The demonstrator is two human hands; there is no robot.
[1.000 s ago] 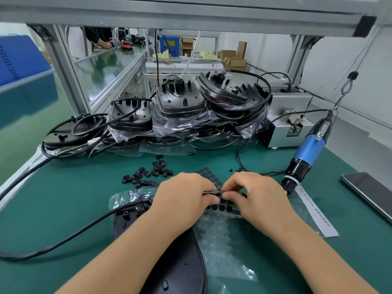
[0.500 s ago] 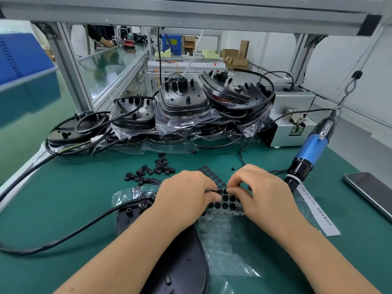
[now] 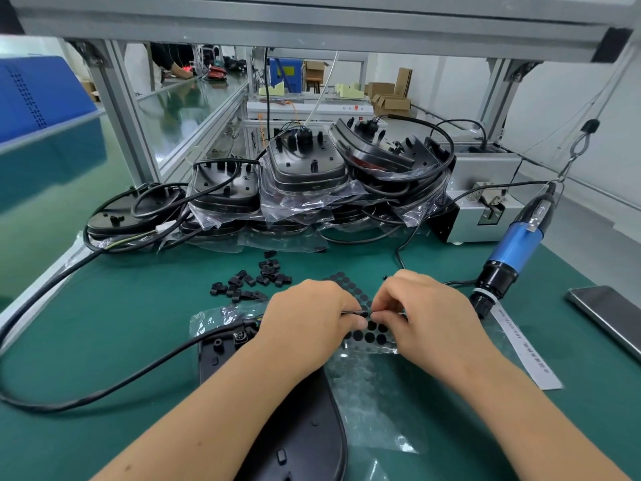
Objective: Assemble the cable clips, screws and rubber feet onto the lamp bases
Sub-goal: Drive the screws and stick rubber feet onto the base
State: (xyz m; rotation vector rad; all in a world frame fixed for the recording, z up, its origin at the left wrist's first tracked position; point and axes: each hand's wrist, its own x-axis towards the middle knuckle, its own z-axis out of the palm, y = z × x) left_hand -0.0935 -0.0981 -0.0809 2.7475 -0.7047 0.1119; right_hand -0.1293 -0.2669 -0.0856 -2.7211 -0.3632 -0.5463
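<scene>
A black lamp base lies upside down in front of me, its cable running off to the left. Beside it on the right lies a clear sheet of black round rubber feet. My left hand pinches a thin dark tool, probably tweezers, whose tip meets the fingertips of my right hand just above the sheet. What sits between the right fingertips is too small to tell. A loose pile of black cable clips lies behind my left hand.
Stacked lamp bases in plastic bags with coiled cables fill the back of the green mat. A blue electric screwdriver hangs at the right, in front of a grey screw feeder box. A phone lies at the right edge.
Both hands stay pinched together over the rubber feet sheet; only small finger shifts and a slight camera movement.
</scene>
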